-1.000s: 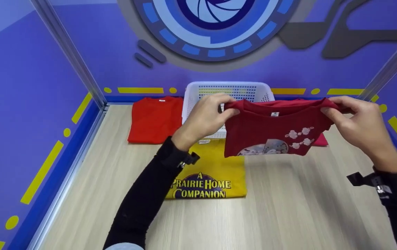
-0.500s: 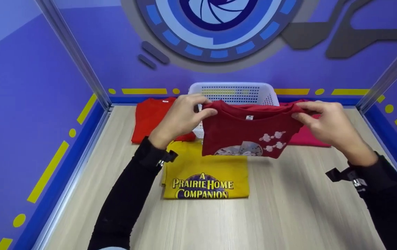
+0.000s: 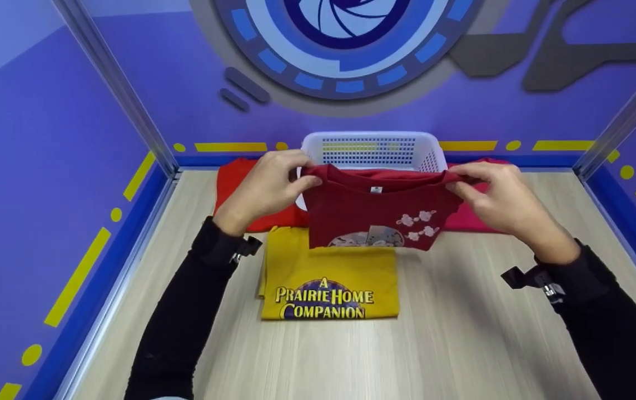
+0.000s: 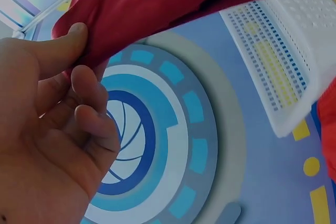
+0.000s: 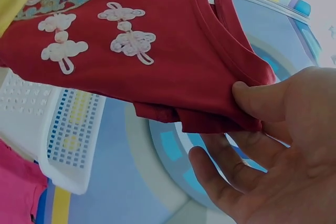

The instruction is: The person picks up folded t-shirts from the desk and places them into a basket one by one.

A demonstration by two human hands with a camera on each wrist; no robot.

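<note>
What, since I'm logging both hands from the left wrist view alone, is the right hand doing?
Observer: The right hand pinches the dark red shirt near its upper corner on that side.
Operator: The cloth looks plain from here. Is there any decoration on it?
Observer: Yes, the right wrist view shows pale knot-like motifs on its face.
Operator: What else is out of my sight, nearer the wearer?
Observer: The head view shows a folded yellow shirt, lettered "A Prairie Home Companion", lying on the table.
</note>
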